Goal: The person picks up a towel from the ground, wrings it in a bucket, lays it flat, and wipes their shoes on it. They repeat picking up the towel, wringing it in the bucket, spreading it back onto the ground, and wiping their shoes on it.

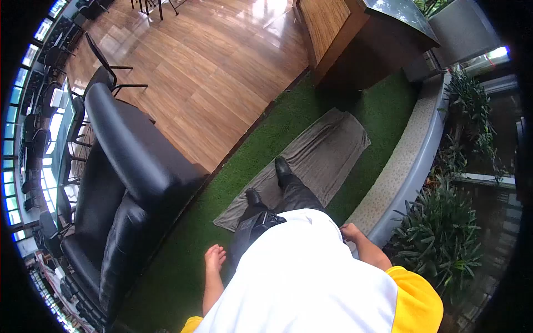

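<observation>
My left hand (215,258) hangs beside my left hip, its fingers loosely bent and a little apart, with nothing in it. On the other side, my right hand (350,232) is closed at the edge of my white shirt (305,272). Its fingertips are partly hidden there, and I cannot make out what they hold, if anything. Both my black shoes (283,166) stand on a wrinkled grey cloth (327,150). That cloth lies spread over green artificial turf (244,161).
A black leather sofa (139,144) stands on the left. Ahead is a wooden floor (200,72), with a wood-panelled counter (355,44) at the upper right. A curved low ledge (405,150) borders leafy plants (438,233) on the right. A black chair (105,64) is beyond the sofa.
</observation>
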Tool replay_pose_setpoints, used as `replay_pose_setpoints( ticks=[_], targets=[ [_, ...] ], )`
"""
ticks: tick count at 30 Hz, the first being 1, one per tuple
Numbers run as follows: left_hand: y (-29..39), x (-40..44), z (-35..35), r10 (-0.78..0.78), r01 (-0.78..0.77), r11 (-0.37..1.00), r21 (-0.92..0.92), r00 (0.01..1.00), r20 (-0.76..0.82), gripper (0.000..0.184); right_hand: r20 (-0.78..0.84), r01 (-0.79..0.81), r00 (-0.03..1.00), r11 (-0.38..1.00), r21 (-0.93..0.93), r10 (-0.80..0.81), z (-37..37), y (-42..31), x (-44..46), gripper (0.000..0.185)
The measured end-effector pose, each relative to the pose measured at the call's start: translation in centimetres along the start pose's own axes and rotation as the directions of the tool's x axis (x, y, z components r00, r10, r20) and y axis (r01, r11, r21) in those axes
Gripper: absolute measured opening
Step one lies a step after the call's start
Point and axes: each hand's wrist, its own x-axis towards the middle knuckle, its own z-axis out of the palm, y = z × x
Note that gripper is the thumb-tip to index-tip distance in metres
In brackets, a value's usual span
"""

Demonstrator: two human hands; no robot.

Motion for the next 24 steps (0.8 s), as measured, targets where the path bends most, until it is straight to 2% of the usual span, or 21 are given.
replay_pose_setpoints(
  ticks=[2,4,7,8,10,11,12,16,19,20,22,24],
  targets=[
    [-0.4,-0.1,1.1,-0.033,0.034,0.999,0.013,0.999,-0.03,0.03,-0.027,0.024,0.999,1.0,-0.002,-0.024,-2.7,-1.8,-0.4,0.026],
    [0.0,0.2,3.1,-0.047,0.047,0.999,0.006,0.998,-0.031,0.03,-0.05,0.038,0.998,0.994,0.103,-0.033,-4.6,-2.6,1.2,0.025],
    [0.9,0.5,6.3,0.047,-0.043,0.999,-0.031,0.992,0.115,0.031,-0.069,0.078,0.995,0.985,0.155,-0.068,-5.0,-1.8,1.6,0.024],
    [3.3,-1.3,8.0,0.009,-0.017,0.997,0.07,0.993,0.118,0.032,-0.072,0.091,0.994,0.98,0.175,-0.079,-4.8,-1.6,1.9,0.024],
    [3.8,1.1,9.3,0.002,-0.019,0.991,0.131,0.991,0.135,0.032,-0.067,0.116,0.992,0.972,0.203,-0.104,-5.6,-1.3,2.5,0.025],
    [3.6,1.4,9.7,-0.011,-0.011,0.986,0.164,0.991,0.133,0.032,-0.041,0.078,0.997,0.984,0.157,-0.073,-6.4,-2.0,1.1,0.025],
    [3.6,1.6,10.2,0.018,-0.017,1.0,-0.005,0.994,0.11,0.031,-0.02,0.052,0.999,0.991,0.126,-0.05,-7.0,-1.3,1.2,0.026],
    [6.4,-0.4,12.5,0.018,-0.018,1.0,-0.003,0.999,0.051,0.031,0.024,-0.058,0.998,0.994,0.092,0.056,-10.9,-1.2,3.0,0.028],
    [7.2,-0.9,14.8,0.029,-0.029,1.0,0.01,0.999,0.017,0.03,-0.018,0.004,1.0,0.993,0.118,-0.002,-14.6,-2.6,4.8,0.028],
    [7.6,-1.0,16.0,0.014,-0.014,1.0,0.02,1.0,0.005,0.029,-0.045,0.034,0.999,0.983,0.181,-0.027,-15.9,-3.1,5.5,0.027],
    [8.3,-1.0,18.5,0.002,-0.004,0.999,0.051,1.0,0.03,0.03,-0.1,0.092,0.993,0.948,0.305,-0.064,-17.9,-4.1,6.5,0.025],
    [9.0,-0.9,20.8,0.025,-0.033,0.997,0.072,0.994,0.108,0.032,-0.101,0.126,0.99,0.937,0.326,-0.099,-19.5,-5.0,6.5,0.024]
  ],
)
